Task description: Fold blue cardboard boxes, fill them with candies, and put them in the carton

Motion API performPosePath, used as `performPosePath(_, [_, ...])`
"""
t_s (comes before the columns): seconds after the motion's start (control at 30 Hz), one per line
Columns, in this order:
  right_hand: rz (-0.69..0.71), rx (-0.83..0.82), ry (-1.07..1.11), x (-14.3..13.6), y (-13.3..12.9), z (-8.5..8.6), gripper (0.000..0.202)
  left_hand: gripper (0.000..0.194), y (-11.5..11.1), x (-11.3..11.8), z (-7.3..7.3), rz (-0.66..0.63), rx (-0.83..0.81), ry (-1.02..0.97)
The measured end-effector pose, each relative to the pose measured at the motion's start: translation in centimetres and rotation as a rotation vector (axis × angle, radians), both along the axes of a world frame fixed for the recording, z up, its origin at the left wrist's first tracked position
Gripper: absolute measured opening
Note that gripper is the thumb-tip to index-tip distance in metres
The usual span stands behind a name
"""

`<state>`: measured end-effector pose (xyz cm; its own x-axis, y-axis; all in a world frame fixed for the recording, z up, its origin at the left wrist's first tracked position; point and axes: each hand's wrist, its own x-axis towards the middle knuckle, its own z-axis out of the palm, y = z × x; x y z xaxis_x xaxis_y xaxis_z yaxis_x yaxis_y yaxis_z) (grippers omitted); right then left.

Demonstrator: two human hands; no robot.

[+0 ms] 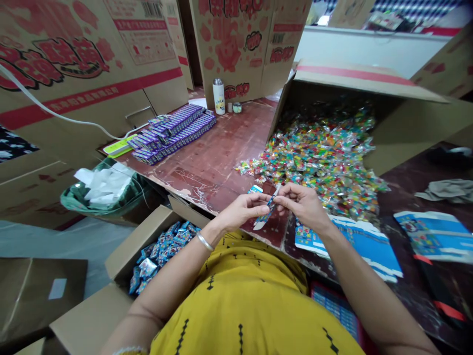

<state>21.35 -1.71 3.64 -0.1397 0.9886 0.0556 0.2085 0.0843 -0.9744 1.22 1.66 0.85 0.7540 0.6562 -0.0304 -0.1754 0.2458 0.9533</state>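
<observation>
Near the table's front edge, my left hand [253, 206] and my right hand [295, 199] meet around a small blue printed carton [265, 217]. My left thumb and fingers pinch its left side; the right fingertips close on its upper end, where a pale flap sticks up. Another small blue and white piece [255, 189] lies just behind the left fingers. Clear-wrapped colourful candies [314, 153] spill from a large cardboard box [402, 118] beyond my right hand. Flat blue cartons [369, 244] lie in a fanned stack beside my right forearm.
Purple small boxes [173, 130] are stacked at the back left near a white bottle [219, 97]. An open carton of blue packets [162, 251] and a green-lined bin [103, 190] stand left. More flat cartons [438, 236] and a grey cloth [447, 191] lie right.
</observation>
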Motion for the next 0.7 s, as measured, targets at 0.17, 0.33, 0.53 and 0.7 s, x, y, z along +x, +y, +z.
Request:
performPosePath(0.17, [0.262, -0.215, -0.046, 0.7, -1.1, 1.4, 0.022, 0.055, -0.6, -0.7, -0.5, -0.100, -0.105, 0.016])
performPosePath(0.33, [0.539, -0.336, -0.189, 1.1, -1.8, 1.9, 0.023, 0.046, -1.0, -1.1, 0.0, -0.212, -0.033, 0.063])
performPosePath(0.53, [-0.018, -0.059, 0.021, -1.1, -1.8, -0.6, 0.026, 0.027, -1.1, -1.0, -0.8, 0.132, 0.057, 0.117])
performPosePath(0.7, [-0.249, 0.115, 0.000, -3.7, -1.9, -3.0, 0.025, 0.026, -2.4, 0.7, -2.3, 0.513, -0.005, -0.001])
